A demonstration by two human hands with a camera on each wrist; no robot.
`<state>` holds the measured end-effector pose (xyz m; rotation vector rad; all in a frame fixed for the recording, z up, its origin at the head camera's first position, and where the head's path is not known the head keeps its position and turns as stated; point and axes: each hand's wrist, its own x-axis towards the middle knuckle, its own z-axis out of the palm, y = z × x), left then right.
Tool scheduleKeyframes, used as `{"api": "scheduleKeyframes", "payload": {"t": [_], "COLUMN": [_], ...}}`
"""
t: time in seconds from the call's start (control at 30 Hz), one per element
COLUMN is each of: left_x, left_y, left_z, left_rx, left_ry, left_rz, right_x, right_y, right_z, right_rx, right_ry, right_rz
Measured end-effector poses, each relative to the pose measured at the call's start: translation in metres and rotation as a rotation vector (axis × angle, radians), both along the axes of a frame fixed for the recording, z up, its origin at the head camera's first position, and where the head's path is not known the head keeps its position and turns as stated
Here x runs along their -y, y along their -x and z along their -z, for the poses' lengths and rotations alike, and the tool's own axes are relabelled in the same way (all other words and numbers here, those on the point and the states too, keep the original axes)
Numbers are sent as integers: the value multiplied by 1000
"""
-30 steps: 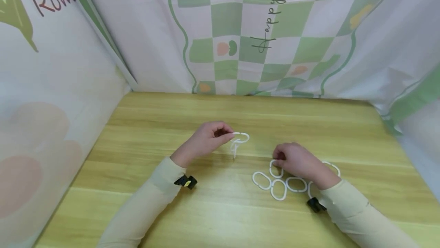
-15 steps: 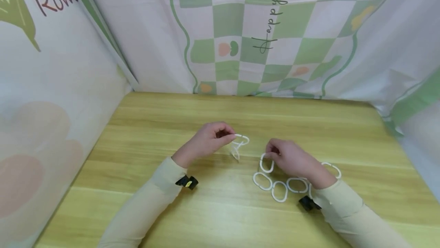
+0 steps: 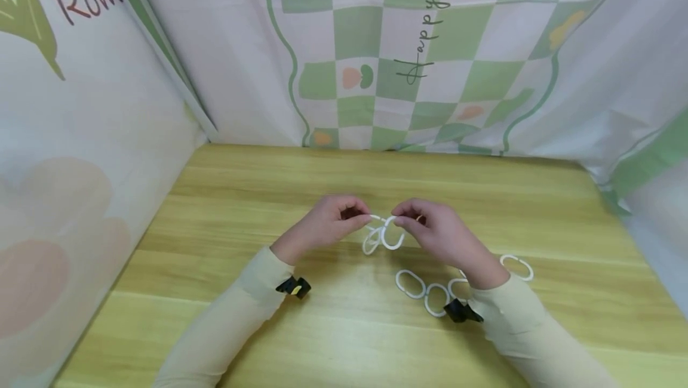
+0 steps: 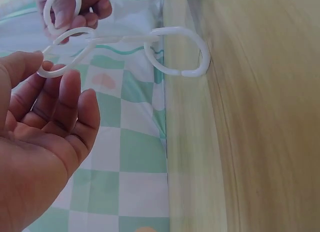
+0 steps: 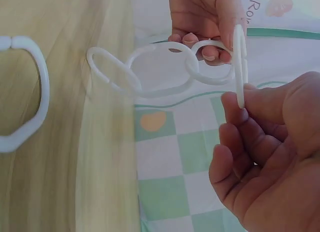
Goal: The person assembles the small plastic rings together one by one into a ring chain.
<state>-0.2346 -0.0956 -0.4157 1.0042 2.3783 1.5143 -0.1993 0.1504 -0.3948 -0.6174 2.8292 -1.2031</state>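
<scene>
My left hand (image 3: 330,221) pinches the upper end of a short chain of white plastic oval links between thumb and index finger. Three links show in the left wrist view: the pinched link (image 4: 75,62), one seen nearly edge-on, and the lowest link (image 4: 206,57) hanging over the table. Facing it, my right hand (image 3: 438,230) pinches a single white link (image 5: 239,67) by thumb and fingertips. From the head view, this link overlaps the pinched link of the chain. A small break shows in the rim of the lowest link.
Several loose white links lie on the wooden table (image 3: 322,322) below the right forearm, among them a leftmost link (image 3: 398,280) and a far right link (image 3: 531,271). The right wrist and sleeve partly cover others. A patterned curtain (image 3: 355,30) rises behind the table.
My right hand has lifted one link from the group on the table and carried it left and up to the chain. My left hand stays almost in place.
</scene>
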Motion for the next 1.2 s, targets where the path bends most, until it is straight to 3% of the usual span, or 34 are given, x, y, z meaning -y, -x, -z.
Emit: {"api": "scheduleKeyframes", "payload": {"t": [0.73,0.93,1.2], "left_x": [-5,-6,-9], "left_y": [-6,-7,-5], "left_z": [-2,-2,8], "left_rx": [4,36,33], "left_ry": [15,35,30], "left_rz": [45,14,51], "right_x": [4,4,7], "right_y": [3,2,0], "right_z": [8,6,6], "right_rx": [-17,-37,-67], "right_ry": [72,125,168], "right_rz": [24,44,45]}}
